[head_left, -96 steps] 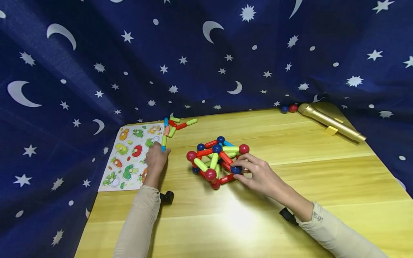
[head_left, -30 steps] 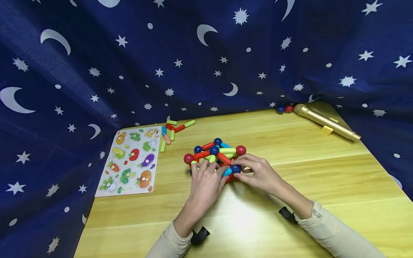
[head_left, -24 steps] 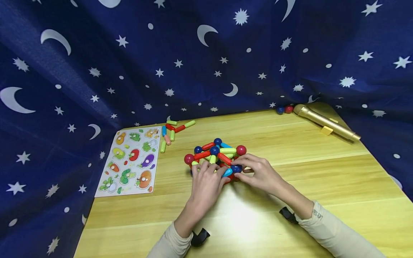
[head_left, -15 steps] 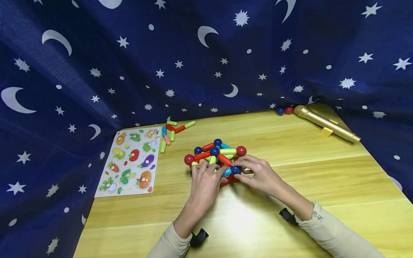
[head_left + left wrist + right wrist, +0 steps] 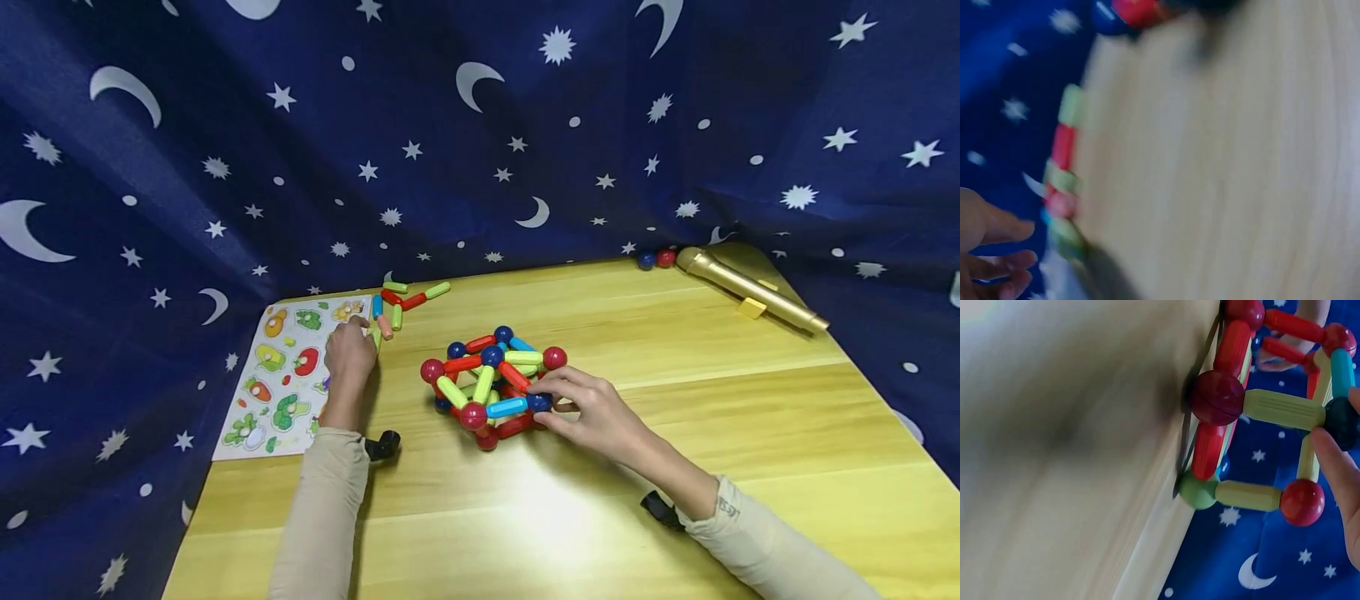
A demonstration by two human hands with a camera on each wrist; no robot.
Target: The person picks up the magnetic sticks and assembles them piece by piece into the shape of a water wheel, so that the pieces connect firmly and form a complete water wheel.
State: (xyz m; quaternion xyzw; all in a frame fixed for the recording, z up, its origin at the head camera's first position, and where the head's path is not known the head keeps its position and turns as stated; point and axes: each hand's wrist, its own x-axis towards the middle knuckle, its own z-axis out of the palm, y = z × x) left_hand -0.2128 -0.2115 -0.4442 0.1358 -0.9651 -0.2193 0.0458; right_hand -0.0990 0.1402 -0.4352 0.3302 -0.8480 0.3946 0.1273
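On the table stands a frame of magnetic sticks and balls (image 5: 492, 357), red, yellow-green and blue. My right hand (image 5: 592, 408) pinches a dark blue ball (image 5: 539, 402) at its right corner. From that ball a light blue stick (image 5: 507, 407) runs to a red ball (image 5: 473, 416) at the front. My left hand (image 5: 350, 354) is over the right side of the vegetable puzzle board (image 5: 225, 446), beside a yellow-green stick (image 5: 377, 338). In the blurred left wrist view its fingers (image 5: 1013, 228) are spread, with nothing between them.
Several loose sticks (image 5: 414, 301) lie at the back, beside the board. A dark blue ball (image 5: 647, 260) and a red ball (image 5: 665, 258) sit at the back edge near a gold microphone (image 5: 750, 289). A starry blue cloth (image 5: 480, 167) hangs behind the table.
My left hand has left the frame and gone back left to the board and loose sticks. The light blue stick it held stays between two balls. My right hand keeps its pinch.
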